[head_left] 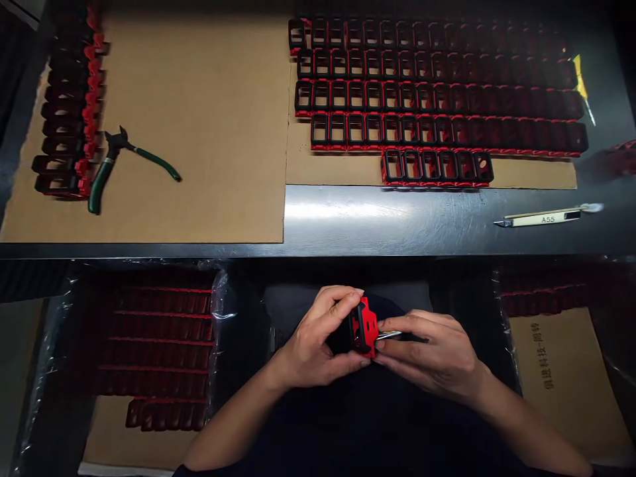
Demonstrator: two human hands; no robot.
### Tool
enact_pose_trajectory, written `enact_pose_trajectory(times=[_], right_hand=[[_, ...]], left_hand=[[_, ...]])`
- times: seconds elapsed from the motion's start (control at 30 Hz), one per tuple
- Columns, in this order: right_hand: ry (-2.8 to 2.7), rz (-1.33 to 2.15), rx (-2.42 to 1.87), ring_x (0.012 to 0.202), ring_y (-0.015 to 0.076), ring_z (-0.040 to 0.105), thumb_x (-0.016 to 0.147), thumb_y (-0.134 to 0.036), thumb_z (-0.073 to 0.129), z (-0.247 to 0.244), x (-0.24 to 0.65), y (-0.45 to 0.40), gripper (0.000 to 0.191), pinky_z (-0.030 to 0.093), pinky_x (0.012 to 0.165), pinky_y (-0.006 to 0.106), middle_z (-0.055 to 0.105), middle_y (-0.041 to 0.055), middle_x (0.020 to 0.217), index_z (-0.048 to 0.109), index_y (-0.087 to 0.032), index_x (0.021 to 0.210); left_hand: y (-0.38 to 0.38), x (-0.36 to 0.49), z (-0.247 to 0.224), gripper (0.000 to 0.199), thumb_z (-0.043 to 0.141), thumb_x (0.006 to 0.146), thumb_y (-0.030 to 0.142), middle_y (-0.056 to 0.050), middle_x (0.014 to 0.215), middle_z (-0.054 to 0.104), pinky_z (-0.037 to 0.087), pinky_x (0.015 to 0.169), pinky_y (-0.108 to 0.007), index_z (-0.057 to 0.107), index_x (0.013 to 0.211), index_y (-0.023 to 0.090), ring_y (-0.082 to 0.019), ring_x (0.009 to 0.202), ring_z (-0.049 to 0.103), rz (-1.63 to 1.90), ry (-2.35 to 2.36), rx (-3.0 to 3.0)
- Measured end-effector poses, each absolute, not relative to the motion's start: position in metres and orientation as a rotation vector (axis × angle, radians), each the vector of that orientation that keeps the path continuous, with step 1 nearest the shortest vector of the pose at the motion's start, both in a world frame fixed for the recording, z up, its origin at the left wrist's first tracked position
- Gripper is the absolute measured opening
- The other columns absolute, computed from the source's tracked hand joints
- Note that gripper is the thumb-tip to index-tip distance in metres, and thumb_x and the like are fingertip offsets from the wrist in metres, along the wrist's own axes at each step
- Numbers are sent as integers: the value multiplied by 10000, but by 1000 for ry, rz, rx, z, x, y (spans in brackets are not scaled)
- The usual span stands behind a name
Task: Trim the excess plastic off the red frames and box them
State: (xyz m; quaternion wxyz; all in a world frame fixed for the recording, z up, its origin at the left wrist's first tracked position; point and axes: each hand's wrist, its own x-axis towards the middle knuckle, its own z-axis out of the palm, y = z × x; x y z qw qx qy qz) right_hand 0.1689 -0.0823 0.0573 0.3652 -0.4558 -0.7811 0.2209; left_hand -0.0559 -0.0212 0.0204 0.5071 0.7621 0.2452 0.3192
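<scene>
In front of my body, above the lap, my left hand (318, 338) grips a red and black plastic frame (368, 326) by its top and bottom edges. The frame is turned with its red side toward the right. My right hand (432, 348) pinches a slim, shiny metal tool (389, 335) between thumb and fingers, its end at the red side of the frame. My fingers hide most of the tool, so I cannot tell its kind or whether the tip is inside the part.
Rows of similar frames (373, 97) stand on cardboard at the back right, more (62, 146) at the left. Green-handled cutting pliers (117, 142), a utility knife (541, 218) and a yellow-handled tool (580, 79) lie on the table. Plastic-lined boxes (218, 331) of frames flank me below.
</scene>
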Motion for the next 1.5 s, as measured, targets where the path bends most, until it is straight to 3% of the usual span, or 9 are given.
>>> enact_pose_trajectory(times=[0.63,0.87,1.33,1.5], right_hand=[[-1997,616,-1194,681,129,715,921,-228,712,54,169,-85,67,566,589,240,780,67,955,756,-183,945],[-2046,674,-1234,746,143,728,945,-216,682,64,168,-84,74,598,627,234,781,55,972,751,-193,962],[-2113,729,-1205,795,158,710,940,-135,655,69,164,-82,96,628,709,256,768,47,958,711,-165,1012],[-2113,697,-1210,747,143,694,968,-137,600,69,161,-84,100,612,686,248,764,40,906,691,-176,988]], left_hand=[[-23,-57,17,773,707,891,421,-168,1305,508,543,968,-517,330,1542,243,-304,1194,529,763,595,1881],[-21,-59,22,805,720,875,437,-163,1290,515,551,938,-543,300,1550,311,-317,1171,548,659,612,1920],[-22,-63,23,839,717,846,509,-154,1281,516,553,949,-532,297,1548,320,-313,1161,551,606,656,1923],[-22,-63,25,863,744,860,424,-152,1272,531,560,941,-523,260,1565,314,-304,1142,558,631,681,1912]])
